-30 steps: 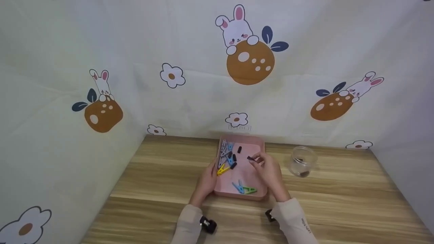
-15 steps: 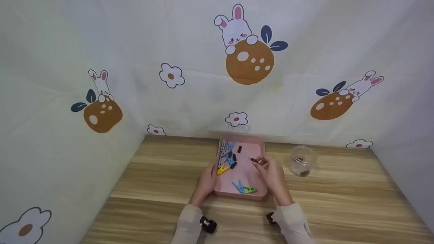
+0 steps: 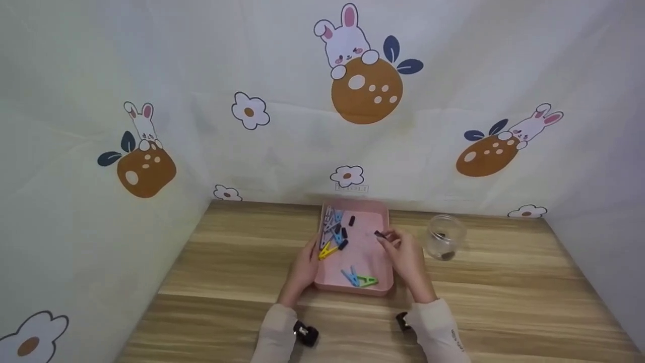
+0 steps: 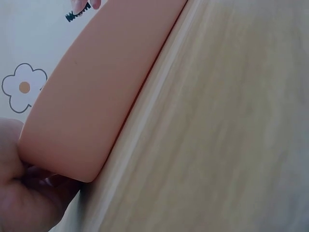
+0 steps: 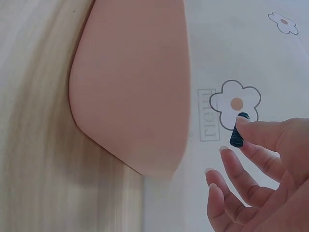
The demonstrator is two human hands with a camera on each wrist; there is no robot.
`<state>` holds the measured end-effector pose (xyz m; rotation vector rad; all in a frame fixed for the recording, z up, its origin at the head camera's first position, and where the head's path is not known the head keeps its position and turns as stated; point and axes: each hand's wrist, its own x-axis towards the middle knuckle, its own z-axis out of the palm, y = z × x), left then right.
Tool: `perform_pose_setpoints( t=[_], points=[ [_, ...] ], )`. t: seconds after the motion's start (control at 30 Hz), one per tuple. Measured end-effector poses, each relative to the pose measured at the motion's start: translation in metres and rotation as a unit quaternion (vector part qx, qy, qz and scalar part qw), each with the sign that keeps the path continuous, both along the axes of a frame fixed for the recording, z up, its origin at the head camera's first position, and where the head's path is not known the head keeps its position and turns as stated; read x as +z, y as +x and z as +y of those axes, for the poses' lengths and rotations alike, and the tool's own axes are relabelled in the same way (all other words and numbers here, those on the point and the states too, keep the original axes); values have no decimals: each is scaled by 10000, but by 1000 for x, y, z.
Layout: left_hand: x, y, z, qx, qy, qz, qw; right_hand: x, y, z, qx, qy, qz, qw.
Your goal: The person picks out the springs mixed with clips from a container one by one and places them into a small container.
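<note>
Above one tray, right hand pinches one black piece, thumb to finger; left hand grips the tray's side. Inside, among others, one yellow clip, one green clip; rightward, one jar, two dark shapes within.

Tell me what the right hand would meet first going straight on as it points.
Probably the patterned cloth: the right hand points forward and left, apparently above the rim of the pink tray. Depth is unclear, though; if it is lower than it looks, the tray's far wall comes first.
</note>
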<state>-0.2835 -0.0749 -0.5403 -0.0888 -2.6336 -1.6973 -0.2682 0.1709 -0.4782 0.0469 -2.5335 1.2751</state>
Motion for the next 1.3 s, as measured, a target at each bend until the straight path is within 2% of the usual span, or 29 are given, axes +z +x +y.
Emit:
perform_pose_setpoints(
  t=[0.23,0.43,0.6,0.8,0.93,1.03,1.2,1.3],
  points=[
    [1,0,-4,-160,213,143,9995,3,2,9,-75,-84,101,9999],
    [4,-1,-3,-107,712,-149,9973,6,2,23,-198,-159,104,9996],
    [4,-2,3,162,807,-206,9964,10,1,37,-385,-186,123,9990],
    [0,1,9,646,651,-51,9958,14,3,52,-623,-263,108,9977],
    [0,4,10,789,825,-127,9934,17,5,59,-669,-399,119,9969],
    [0,4,9,746,885,-165,9931,19,6,64,-721,-454,202,9962],
    [4,3,4,516,508,-44,9974,21,5,71,-779,-382,513,9949],
    [5,1,2,445,469,-85,9979,22,5,74,-813,-363,565,9944]
  ],
)
